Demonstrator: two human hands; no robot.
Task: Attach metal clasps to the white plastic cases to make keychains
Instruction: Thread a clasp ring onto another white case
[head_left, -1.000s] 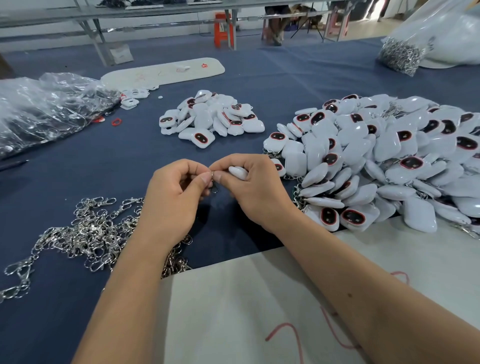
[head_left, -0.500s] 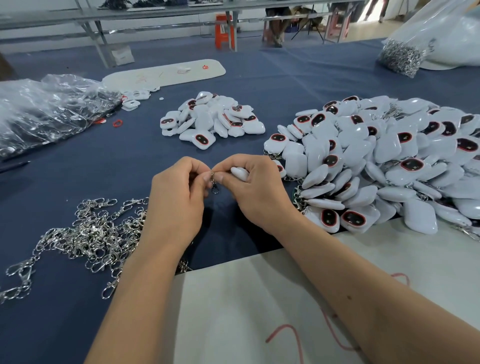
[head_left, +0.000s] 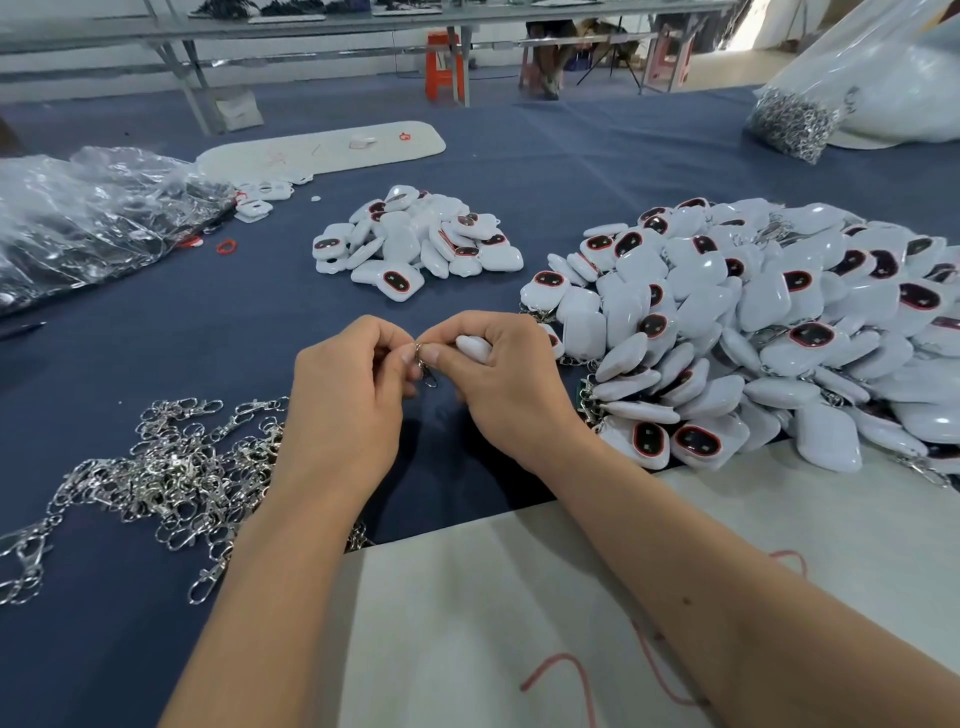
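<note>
My right hand (head_left: 498, 379) grips a white plastic case (head_left: 474, 347), its rounded end showing between thumb and fingers. My left hand (head_left: 348, 395) pinches a metal clasp (head_left: 426, 366) that hangs down between the two hands, right at the case's edge. Both hands meet above the blue cloth. A heap of loose metal clasps (head_left: 171, 467) lies to the left of my left forearm. A small pile of white cases (head_left: 415, 241) sits behind the hands. A big pile of white cases with clasps (head_left: 769, 322) spreads on the right.
A clear plastic bag (head_left: 88, 223) lies at the far left. A bag of metal parts (head_left: 795, 119) stands at the back right. A white board (head_left: 322, 148) lies at the back, and a white sheet with red marks (head_left: 519, 623) covers the table's near edge.
The hands have stayed together in the same place. The clasp between them now hangs a little lower and shows more clearly below the fingertips.
</note>
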